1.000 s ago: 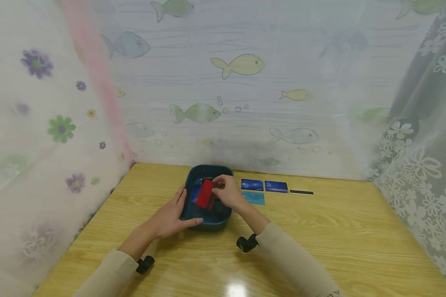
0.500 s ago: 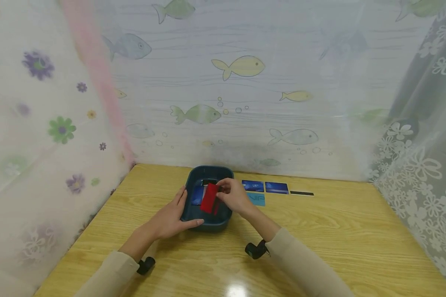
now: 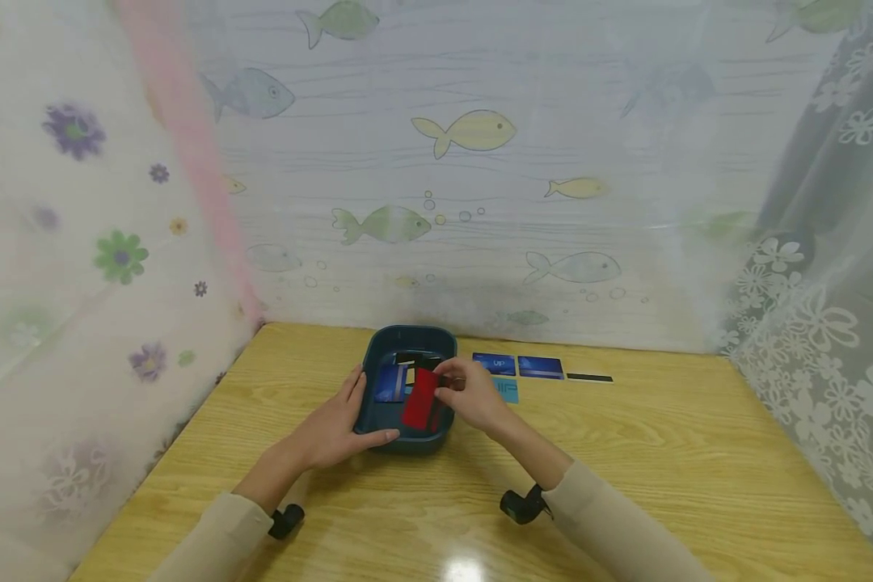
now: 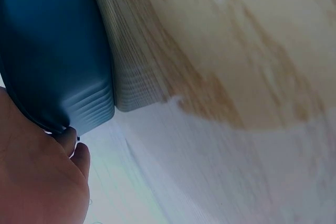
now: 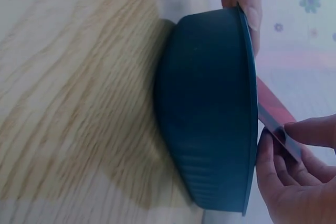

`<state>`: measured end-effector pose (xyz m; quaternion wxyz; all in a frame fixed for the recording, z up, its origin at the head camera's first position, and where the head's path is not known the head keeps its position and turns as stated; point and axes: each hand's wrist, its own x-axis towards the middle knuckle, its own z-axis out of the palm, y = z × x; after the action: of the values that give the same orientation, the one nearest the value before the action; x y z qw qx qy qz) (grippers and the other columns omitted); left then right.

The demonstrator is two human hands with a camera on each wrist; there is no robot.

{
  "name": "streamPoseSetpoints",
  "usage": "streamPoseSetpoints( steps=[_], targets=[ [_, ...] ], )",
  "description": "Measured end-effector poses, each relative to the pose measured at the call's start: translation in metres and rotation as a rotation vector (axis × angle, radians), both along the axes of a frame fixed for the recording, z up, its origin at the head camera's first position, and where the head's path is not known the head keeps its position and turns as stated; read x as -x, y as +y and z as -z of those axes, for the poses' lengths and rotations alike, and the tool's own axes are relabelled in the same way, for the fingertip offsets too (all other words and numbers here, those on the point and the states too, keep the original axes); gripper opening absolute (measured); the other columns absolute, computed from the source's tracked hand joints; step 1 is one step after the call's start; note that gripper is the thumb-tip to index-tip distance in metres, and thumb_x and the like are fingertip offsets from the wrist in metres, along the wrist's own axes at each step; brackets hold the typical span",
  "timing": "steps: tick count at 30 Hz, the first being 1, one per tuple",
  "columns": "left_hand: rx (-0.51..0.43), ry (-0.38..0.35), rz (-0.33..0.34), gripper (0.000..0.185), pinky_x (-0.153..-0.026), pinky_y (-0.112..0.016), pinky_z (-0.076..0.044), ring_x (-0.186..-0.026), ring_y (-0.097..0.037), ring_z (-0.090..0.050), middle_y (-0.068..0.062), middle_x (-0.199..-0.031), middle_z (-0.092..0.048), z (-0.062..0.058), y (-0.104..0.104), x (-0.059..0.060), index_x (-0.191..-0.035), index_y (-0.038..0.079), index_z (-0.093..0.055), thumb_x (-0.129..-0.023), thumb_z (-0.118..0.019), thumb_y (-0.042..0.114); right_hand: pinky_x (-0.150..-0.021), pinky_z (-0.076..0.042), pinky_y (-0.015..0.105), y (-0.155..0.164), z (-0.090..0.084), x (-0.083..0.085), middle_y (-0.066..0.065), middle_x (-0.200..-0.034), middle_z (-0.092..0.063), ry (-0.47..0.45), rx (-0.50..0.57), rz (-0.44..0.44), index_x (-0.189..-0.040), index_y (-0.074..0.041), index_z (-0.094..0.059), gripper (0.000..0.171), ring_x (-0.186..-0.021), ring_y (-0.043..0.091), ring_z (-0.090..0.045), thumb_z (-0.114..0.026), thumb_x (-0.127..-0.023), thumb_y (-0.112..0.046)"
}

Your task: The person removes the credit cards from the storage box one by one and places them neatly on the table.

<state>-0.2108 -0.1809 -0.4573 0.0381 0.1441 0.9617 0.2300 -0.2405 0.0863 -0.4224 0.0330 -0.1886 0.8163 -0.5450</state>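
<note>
Pinching the red card (image 3: 419, 400) at its two-o'clock edge with right hand (image 3: 476, 398), bracing the tub (image 3: 407, 446) at eight o'clock with left hand (image 3: 333, 428) spread. Expect the card light, slick; grip edgewise.

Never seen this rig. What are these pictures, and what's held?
No robot here: a person works bare-handed. The wide picture is from a head camera looking forward and down; the others are from a left wrist camera and a right wrist camera. On the wood-grain table sits a teal tub with a blue card inside. To its right lie a dark blue VIP card, another dark blue card, a light blue VIP card partly behind the right hand, and a black strip. The left hand rests against the tub's left side and near rim; the right hand pinches a red card at the tub's mouth.
</note>
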Motion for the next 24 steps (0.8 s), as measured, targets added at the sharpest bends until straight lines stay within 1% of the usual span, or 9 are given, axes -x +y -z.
streamPoseSetpoints(
  steps=[6, 10, 13, 15, 20, 24],
  targets=[
    [0.001, -0.001, 0.000, 0.127, -0.117, -0.058, -0.032, -0.153, -0.041, -0.024, -0.012, -0.172, 0.002, -0.001, 0.000, -0.001, -0.164, 0.002, -0.006, -0.082, -0.055, 0.086, -0.072, -0.056, 0.032, 0.009, 0.001, -0.003, 0.014, -0.108, -0.069, -0.006, 0.018, -0.010, -0.118, 0.001, -0.067, 0.024, -0.085, 0.020, -0.067, -0.067, -0.094, 0.004],
    [0.010, 0.001, 0.000, 0.126, -0.117, -0.058, -0.033, -0.152, -0.041, -0.024, -0.012, -0.172, 0.003, -0.001, -0.001, -0.002, -0.164, 0.001, -0.006, -0.083, -0.055, 0.085, -0.076, -0.060, 0.042, 0.016, 0.003, -0.004, 0.017, -0.108, -0.067, -0.008, 0.038, -0.026, -0.123, 0.002, -0.065, 0.029, -0.086, 0.021, -0.068, -0.067, -0.094, 0.006],
    [0.012, 0.003, 0.002, 0.125, -0.117, -0.058, -0.033, -0.152, -0.041, -0.025, -0.012, -0.172, 0.002, -0.001, -0.001, -0.002, -0.164, 0.001, -0.007, -0.084, -0.055, 0.084, -0.081, -0.060, 0.050, 0.021, 0.004, -0.004, 0.019, -0.109, -0.065, -0.026, 0.056, -0.035, -0.127, 0.002, -0.063, 0.034, -0.088, 0.023, -0.070, -0.066, -0.094, 0.008],
    [0.010, 0.007, 0.006, 0.125, -0.117, -0.058, -0.033, -0.152, -0.041, -0.025, -0.012, -0.172, 0.002, -0.001, -0.001, -0.002, -0.164, 0.001, -0.007, -0.084, -0.055, 0.084, -0.083, -0.060, 0.051, 0.024, 0.004, -0.005, 0.020, -0.108, -0.065, -0.037, 0.060, -0.043, -0.130, 0.001, -0.061, 0.038, -0.089, 0.025, -0.071, -0.065, -0.094, 0.009],
    [0.013, 0.004, 0.007, 0.126, -0.117, -0.057, -0.032, -0.153, -0.040, -0.024, -0.011, -0.172, 0.003, 0.000, -0.001, -0.001, -0.164, 0.002, -0.006, -0.084, -0.054, 0.085, -0.084, -0.059, 0.053, 0.033, 0.002, -0.008, 0.019, -0.104, -0.067, -0.037, 0.036, -0.067, -0.136, -0.001, -0.056, 0.044, -0.089, 0.027, -0.072, -0.064, -0.094, 0.010],
    [0.017, 0.003, 0.001, 0.126, -0.118, -0.056, -0.032, -0.153, -0.040, -0.024, -0.010, -0.172, 0.003, 0.000, -0.002, -0.001, -0.164, 0.003, -0.005, -0.083, -0.054, 0.086, -0.082, -0.059, 0.053, 0.038, 0.001, -0.009, 0.016, -0.102, -0.067, -0.022, -0.002, -0.082, -0.136, -0.003, -0.058, 0.044, -0.090, 0.025, -0.071, -0.066, -0.093, 0.008]
  ],
)
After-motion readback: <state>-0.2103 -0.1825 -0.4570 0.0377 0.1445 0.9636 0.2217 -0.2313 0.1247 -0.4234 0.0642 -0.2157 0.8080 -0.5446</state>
